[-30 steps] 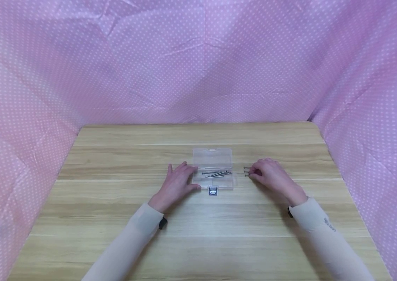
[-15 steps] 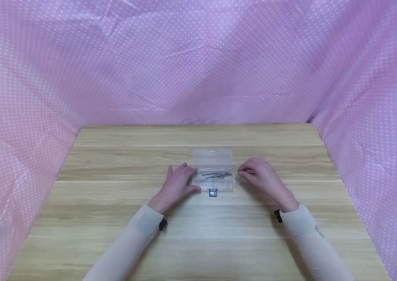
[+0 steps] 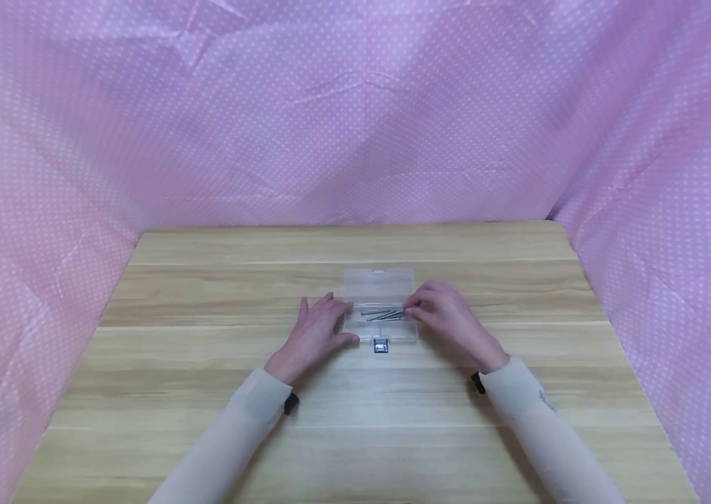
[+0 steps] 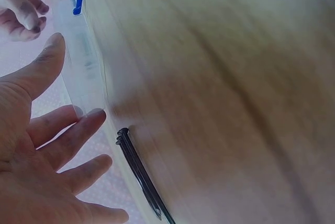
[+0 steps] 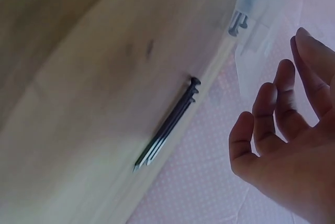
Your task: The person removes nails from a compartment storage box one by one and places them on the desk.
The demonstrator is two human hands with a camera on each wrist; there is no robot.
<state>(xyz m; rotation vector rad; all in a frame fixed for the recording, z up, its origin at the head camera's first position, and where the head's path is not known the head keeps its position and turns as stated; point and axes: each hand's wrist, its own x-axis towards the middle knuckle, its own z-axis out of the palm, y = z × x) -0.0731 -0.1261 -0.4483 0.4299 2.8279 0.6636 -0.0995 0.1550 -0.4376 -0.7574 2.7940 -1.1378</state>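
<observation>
A clear plastic box (image 3: pixel 399 332) lies with its lid (image 3: pixel 379 285) folded back and a blue latch (image 3: pixel 381 346) at the front. Several metal nails (image 3: pixel 383 315) lie inside. My left hand (image 3: pixel 314 332) holds the box's left end between thumb and index finger, other fingers spread. My right hand (image 3: pixel 456 323) pinches a nail, mostly hidden by the fingers, at the box's right end; thumb and index meet in the right wrist view. Under that hand three loose nails (image 5: pixel 167 124) lie on the table. More nails (image 4: pixel 138 174) show by my left fingers, hidden from the head view.
The wood-grain table (image 3: pixel 355 434) reaches back to a pink dotted cloth (image 3: pixel 355 140) that hangs behind it and on both sides. A black wrist strap (image 3: pixel 291 402) shows below the left cuff.
My right hand has moved left from beside the three loose nails to the box's right end, carrying a nail. My left hand and the box have stayed in place.
</observation>
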